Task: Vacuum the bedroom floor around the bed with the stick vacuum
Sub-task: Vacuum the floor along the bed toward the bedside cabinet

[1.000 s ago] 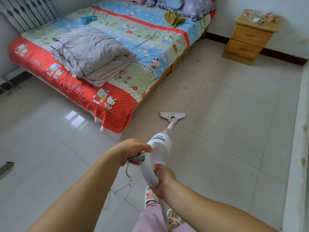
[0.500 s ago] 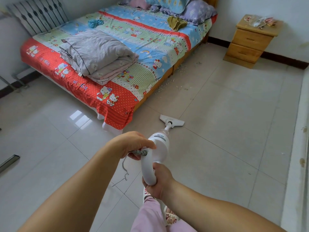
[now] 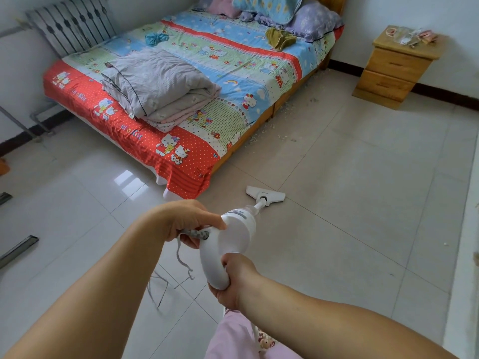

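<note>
**Stick vacuum held two-handed, head on tile off the bed's foot corner**

Floor (image 3: 350,203): pale glossy tile, grey grout lines. Pale crumbs and specks lie scattered along the bed's right side.

Bed (image 3: 197,81): low wooden frame, cartoon-print sheet with a red band at the foot. A folded grey quilt (image 3: 158,86) lies on it, pillows (image 3: 290,11) at the head.

Nightstand (image 3: 394,66): wood, two drawers, against the far wall to the right of the bed, small clutter on top.

Stick vacuum (image 3: 233,242): white body, tube running forward and down to the floor head (image 3: 265,194), which sits flat on the tile just beside the bed's near right corner.

Right hand (image 3: 233,281): grip clamped round the lower curve of the vacuum's looped handle.

Left hand (image 3: 186,218): fingers curled over a grey patterned cord (image 3: 194,233) where it meets the vacuum body; the cord hangs below in loops.
</note>
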